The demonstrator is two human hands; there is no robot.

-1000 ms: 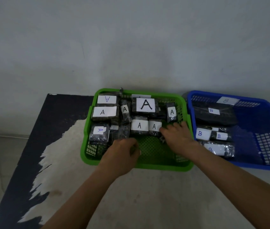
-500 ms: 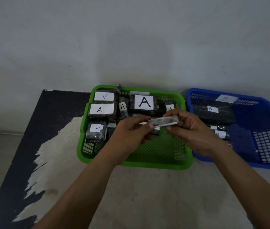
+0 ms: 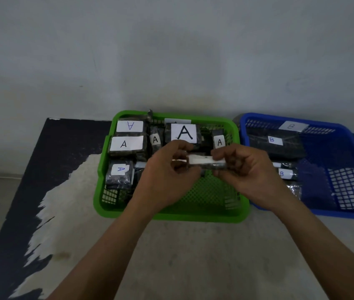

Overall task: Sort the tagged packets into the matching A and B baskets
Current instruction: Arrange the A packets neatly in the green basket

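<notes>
A person's two bare arms reach forward over a tabletop point(image 3: 193, 256) that is dark at its left edge and worn pale across the middle. Both hands hold one narrow dark packet point(image 3: 206, 163) between them, lifted above the middle of a green basket point(image 3: 193, 218). The left hand point(image 3: 167, 176) pinches the packet's left end with its fingers curled. The right hand point(image 3: 251, 174) grips the right end, thumb below and fingers wrapped over the top. A white tag runs along the packet, but it is seen almost edge-on and its letter cannot be read.

The green basket sits at the far edge of the tabletop, against a plain grey wall point(image 3: 171, 50). Its far half is filled with dark packets carrying white tags marked A: a large one point(image 3: 183, 133) in the middle, an upside-down one point(image 3: 130, 126) in the far left corner, another point(image 3: 126, 145) just in front of that, a small one point(image 3: 155, 139) between them and the large tag, one point(image 3: 219, 141) by the right wall, and one point(image 3: 119, 173) near the left wall.

A blue basket point(image 3: 344, 214) stands just beside the green one, toward the right edge of the tabletop. It holds dark packets tagged B, one point(image 3: 275, 140) at the back and one point(image 3: 286, 174) nearer, partly hidden behind the right hand.
</notes>
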